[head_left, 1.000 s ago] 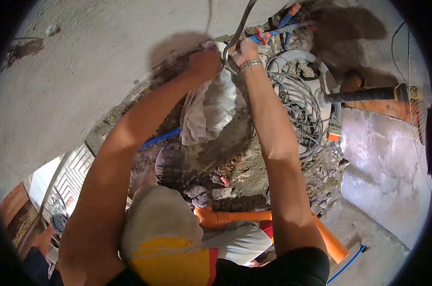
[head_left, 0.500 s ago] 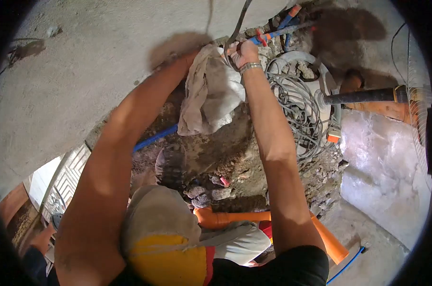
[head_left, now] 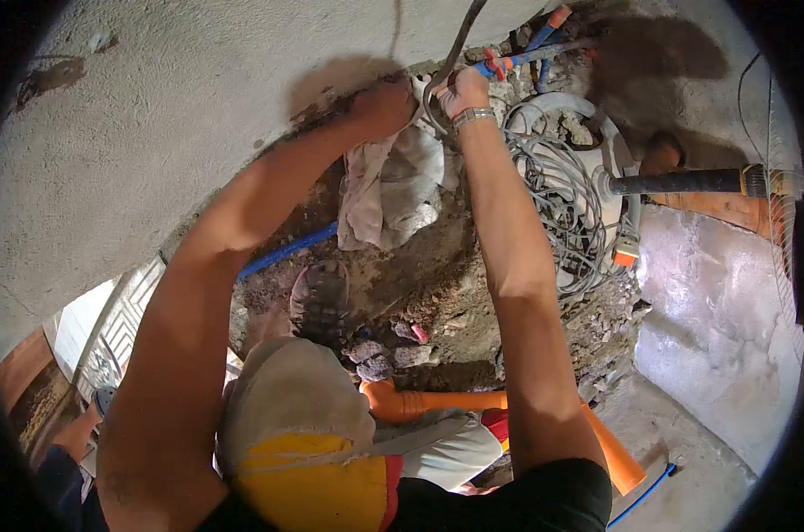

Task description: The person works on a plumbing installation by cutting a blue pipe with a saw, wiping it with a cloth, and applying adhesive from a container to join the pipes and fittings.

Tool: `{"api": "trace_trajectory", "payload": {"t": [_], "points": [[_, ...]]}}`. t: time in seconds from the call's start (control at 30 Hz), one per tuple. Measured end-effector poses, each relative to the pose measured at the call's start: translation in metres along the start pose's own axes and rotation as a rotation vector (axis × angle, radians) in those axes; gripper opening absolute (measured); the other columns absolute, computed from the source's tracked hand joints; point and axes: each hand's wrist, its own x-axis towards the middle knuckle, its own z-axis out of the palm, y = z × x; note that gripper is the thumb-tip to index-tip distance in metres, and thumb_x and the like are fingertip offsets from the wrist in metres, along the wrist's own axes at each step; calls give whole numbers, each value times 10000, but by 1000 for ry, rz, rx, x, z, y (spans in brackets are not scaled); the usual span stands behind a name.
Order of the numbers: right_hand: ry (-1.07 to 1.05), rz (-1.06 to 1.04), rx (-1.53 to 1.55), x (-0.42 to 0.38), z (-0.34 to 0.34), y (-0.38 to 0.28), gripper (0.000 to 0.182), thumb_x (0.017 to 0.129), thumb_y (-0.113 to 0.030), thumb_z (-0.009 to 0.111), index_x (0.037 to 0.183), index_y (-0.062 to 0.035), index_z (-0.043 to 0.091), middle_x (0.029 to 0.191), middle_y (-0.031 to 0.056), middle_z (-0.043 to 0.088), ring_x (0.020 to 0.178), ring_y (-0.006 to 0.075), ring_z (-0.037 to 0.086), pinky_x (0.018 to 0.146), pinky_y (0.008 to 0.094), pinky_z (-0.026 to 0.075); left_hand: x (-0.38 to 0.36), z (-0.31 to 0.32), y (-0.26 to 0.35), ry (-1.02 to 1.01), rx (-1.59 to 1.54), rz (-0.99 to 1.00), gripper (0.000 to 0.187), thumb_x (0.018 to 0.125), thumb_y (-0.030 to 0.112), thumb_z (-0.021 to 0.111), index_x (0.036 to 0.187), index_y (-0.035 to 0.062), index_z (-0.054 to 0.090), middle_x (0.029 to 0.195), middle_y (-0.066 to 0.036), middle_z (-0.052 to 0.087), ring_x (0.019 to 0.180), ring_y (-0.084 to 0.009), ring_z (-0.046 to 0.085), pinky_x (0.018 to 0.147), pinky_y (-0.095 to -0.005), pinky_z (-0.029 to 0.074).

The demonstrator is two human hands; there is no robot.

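Observation:
My left hand (head_left: 386,108) is by the wall at the top centre, beside the upper end of a dirty pale cloth (head_left: 389,191); its fingers are mostly hidden. Just to its right, my right hand (head_left: 464,92) has curled fingers near a dark cable (head_left: 456,53) and the end of a blue pipe with a red fitting (head_left: 492,65). What its fingers hold is too small to make out. The cloth hangs down between my two forearms over the dug-out ground.
Coiled grey cable (head_left: 566,208) lies on a round pale object right of my right forearm, with a black hose (head_left: 677,182) beyond. An orange pipe (head_left: 446,401) crosses below. Rubble (head_left: 411,355) lies in the trench. At the lower left is another person's arm (head_left: 76,434).
My left hand has moved right and now covers the top of the cloth, close to my right hand. The cloth has shifted and bunched. The view has moved slightly.

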Motion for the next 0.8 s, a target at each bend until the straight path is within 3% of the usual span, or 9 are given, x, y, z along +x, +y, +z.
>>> {"api": "trace_trajectory", "payload": {"t": [0.17,0.27,0.33,0.47,0.57,0.63,0.7,0.77,0.8], "points": [[-9,-28,-47,3,-2,2,99,972,-68,359,893,-65,419,795,85,429,654,227,440,798,576,537,39,50,-50,-4,-159,93,321,936,228,520,1099,-1,675,1057,-259,704,978,-421,682,872,-503,539],[-20,16,-21,9,-7,-1,99,976,-74,353,906,-65,421,810,84,434,674,226,446,777,546,537,57,87,-78,99,-652,198,439,985,356,459,1064,-23,667,1045,-247,697,883,-357,691,816,-491,533],[-4,8,4,27,-16,2,227,973,-56,315,957,17,529,888,161,542,745,285,582,604,417,561,47,74,-66,-16,-915,-40,445,998,362,443,1076,-10,675,1043,-217,701,887,-326,686,814,-469,536],[43,15,5,-6,1,-4,187,979,-44,320,930,1,495,853,123,518,689,232,563,616,385,580,6,35,-24,-193,-1297,-412,457,1018,372,419,1095,10,687,1040,-172,706,892,-280,678,810,-435,539],[78,-28,-49,-9,6,-5,168,974,-29,339,900,-21,490,840,104,517,665,217,551,625,351,581,-37,32,-14,-89,-1311,-635,352,1025,331,468,1177,88,673,1136,-97,686,1018,-218,649,895,-385,526],[65,-21,-25,-8,5,-6,174,971,-21,344,890,-26,498,853,94,521,685,212,548,620,327,572,-53,88,-55,-482,-2227,40,372,1002,359,511,1222,94,654,1159,-98,654,1048,-199,621,937,-361,507],[-23,3,37,-10,2,-6,110,975,-48,340,930,-29,438,817,102,446,703,257,471,748,552,537,-74,64,-43,-217,-2072,-109,370,968,343,559,1218,87,654,1164,-105,649,1052,-208,622,938,-364,507],[-9,-39,-49,-5,1,-4,104,979,-48,329,964,-23,428,844,103,451,726,258,479,751,574,536,-74,46,-37,34,-1878,-243,376,935,327,607,1215,81,655,1168,-111,644,1055,-218,622,939,-368,507],[24,14,-44,7,-4,-3,106,980,-49,325,969,-25,428,857,108,455,729,262,482,756,585,537,-61,43,-31,193,-1403,-275,356,909,266,625,1197,61,669,1125,-137,678,1014,-258,651,901,-389,517]]}}
